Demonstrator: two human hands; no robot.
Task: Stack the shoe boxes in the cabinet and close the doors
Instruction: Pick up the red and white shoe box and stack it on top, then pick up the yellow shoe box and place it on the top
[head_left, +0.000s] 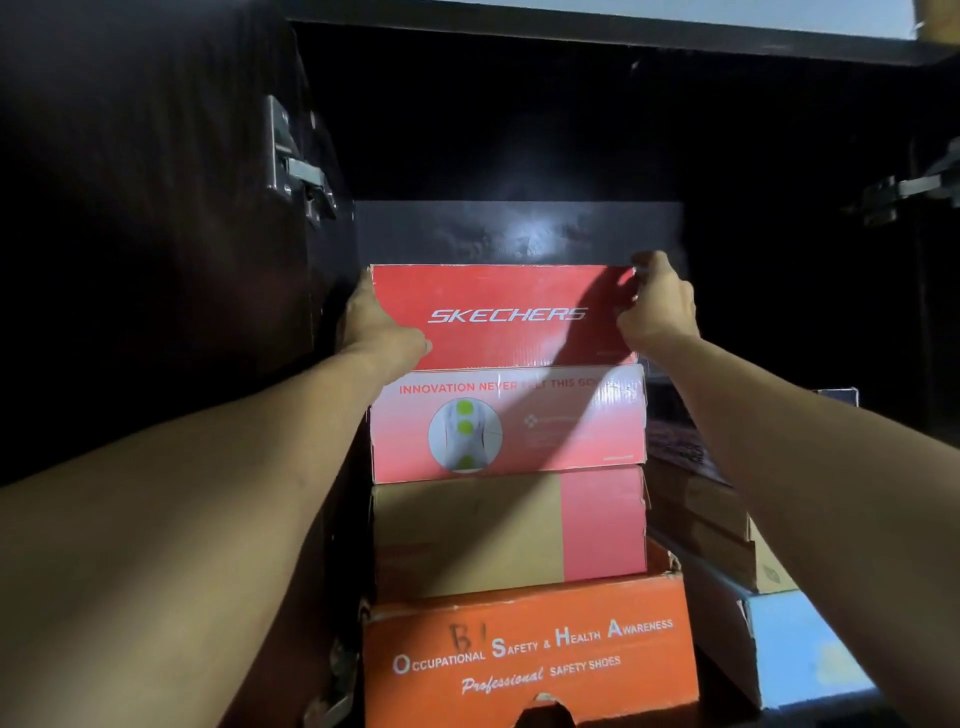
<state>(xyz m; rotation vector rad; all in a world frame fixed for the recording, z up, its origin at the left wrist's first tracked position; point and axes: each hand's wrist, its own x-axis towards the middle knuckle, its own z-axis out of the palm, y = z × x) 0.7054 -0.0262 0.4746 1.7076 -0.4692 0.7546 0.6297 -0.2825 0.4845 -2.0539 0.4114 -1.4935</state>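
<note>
Right now the red Skechers shoe box sits on top of the stack inside the dark cabinet, and both hands are on it. Its lid faces the camera and the box looks square to the pile. The left hand is flat against the box's left side, fingers wrapped round out of sight, thumb along the front edge. The right hand curls over the upper right corner, fingertips pinching the lid rim there. So the box is clamped between two palms, not gripped from below.

It looks like thin printed cardboard, light, stiff along the edges but easy to dent on the flat faces, and the glossy print could slide under a palm. Holding at the side walls and corners, as here, seems the safe spot; pressing the lid's middle would likely cave it in.

Below it is a tan and pink box, and under that an orange safety shoes box with a torn finger hole at its lower edge. To the right, a lower pile: brown boxes above a light blue box.

Out at the edges, the left door and its hinge stand open; a right hinge shows too. Doors are not yet closed.
</note>
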